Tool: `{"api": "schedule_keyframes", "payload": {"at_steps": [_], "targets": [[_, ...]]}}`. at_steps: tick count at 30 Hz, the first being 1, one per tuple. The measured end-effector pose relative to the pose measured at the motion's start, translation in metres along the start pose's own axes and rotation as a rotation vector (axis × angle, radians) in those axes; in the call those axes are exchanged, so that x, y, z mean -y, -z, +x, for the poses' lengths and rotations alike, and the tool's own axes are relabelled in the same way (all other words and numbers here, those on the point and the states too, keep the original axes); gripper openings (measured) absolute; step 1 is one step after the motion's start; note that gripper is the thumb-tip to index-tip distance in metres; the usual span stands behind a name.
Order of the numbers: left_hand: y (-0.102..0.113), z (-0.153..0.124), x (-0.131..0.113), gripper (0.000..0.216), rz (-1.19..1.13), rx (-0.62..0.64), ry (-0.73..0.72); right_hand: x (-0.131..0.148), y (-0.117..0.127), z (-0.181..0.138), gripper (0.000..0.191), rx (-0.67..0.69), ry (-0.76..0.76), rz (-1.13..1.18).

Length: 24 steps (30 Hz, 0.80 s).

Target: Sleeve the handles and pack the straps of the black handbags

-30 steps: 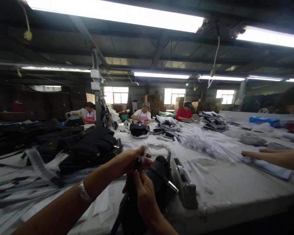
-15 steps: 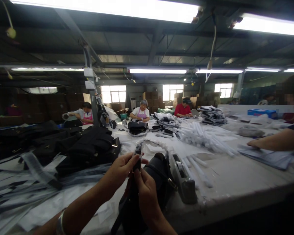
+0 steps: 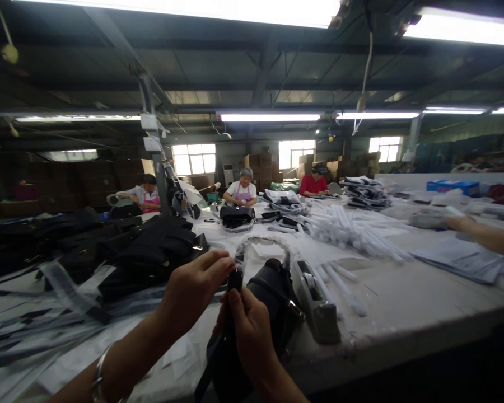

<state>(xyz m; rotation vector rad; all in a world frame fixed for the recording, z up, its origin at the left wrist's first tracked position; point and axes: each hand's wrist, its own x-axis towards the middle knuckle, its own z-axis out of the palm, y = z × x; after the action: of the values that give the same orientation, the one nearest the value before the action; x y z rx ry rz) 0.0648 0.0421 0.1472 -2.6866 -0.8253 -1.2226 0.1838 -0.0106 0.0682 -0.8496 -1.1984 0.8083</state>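
the left hand [image 3: 195, 288] and right hand [image 3: 247, 336] both pinch a small black strap end [image 3: 234, 280], standing upright between their fingertips. it rises from a dark handbag [image 3: 269, 302] just beyond and below the right hand, at the surface's [image 3: 403, 302] near edge. a grey tape dispenser [image 3: 317, 305] sits beside the bag's right; black bags [image 3: 151, 252] are piled to the left.

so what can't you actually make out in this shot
Head view only:
- The small black piece pinched between the left hand and right hand: fingers cover most of it, too dark to identify.
- The black bag below: its lower part is hidden by the right hand and sits in shadow.
- The co-worker's arm at right: cut off by the frame edge.
- The far workers' handwork: too small.
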Motion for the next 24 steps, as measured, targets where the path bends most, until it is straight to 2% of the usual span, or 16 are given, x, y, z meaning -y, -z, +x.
{"api": "schedule_keyframes", "payload": {"at_steps": [5, 8, 11, 14, 15, 17, 20, 22, 24], "targets": [[0.001, -0.013, 0.003, 0.024, 0.06, 0.146, -0.148, -0.001, 0.003, 0.002, 0.038, 0.02, -0.033, 0.083], [0.0, -0.022, 0.01, 0.021, -0.065, 0.158, -0.092, 0.001, 0.005, 0.001, 0.037, 0.032, -0.008, 0.05], [-0.001, -0.025, 0.013, 0.017, -0.27, 0.093, 0.092, 0.002, 0.006, -0.005, 0.022, 0.074, 0.021, -0.082], [-0.003, -0.019, 0.01, 0.033, -0.566, -0.022, 0.428, -0.003, 0.006, -0.013, 0.017, 0.101, 0.04, -0.268], [-0.003, -0.016, 0.007, 0.042, -0.683, -0.021, 0.539, -0.006, 0.007, -0.015, 0.018, 0.09, 0.054, -0.333], [-0.005, -0.008, -0.001, 0.054, -0.888, 0.077, 0.675, -0.011, 0.007, -0.016, 0.019, 0.056, 0.087, -0.435], [-0.008, 0.001, -0.013, 0.052, -0.974, 0.281, 0.638, -0.014, 0.01, -0.013, 0.02, 0.033, 0.098, -0.475], [-0.013, 0.0, -0.018, 0.046, -0.95, 0.295, 0.57, -0.012, 0.011, -0.011, 0.02, 0.018, 0.114, -0.423], [-0.022, -0.007, -0.017, 0.04, -0.935, 0.246, 0.524, -0.009, 0.013, -0.01, 0.019, 0.002, 0.144, -0.346]]}}
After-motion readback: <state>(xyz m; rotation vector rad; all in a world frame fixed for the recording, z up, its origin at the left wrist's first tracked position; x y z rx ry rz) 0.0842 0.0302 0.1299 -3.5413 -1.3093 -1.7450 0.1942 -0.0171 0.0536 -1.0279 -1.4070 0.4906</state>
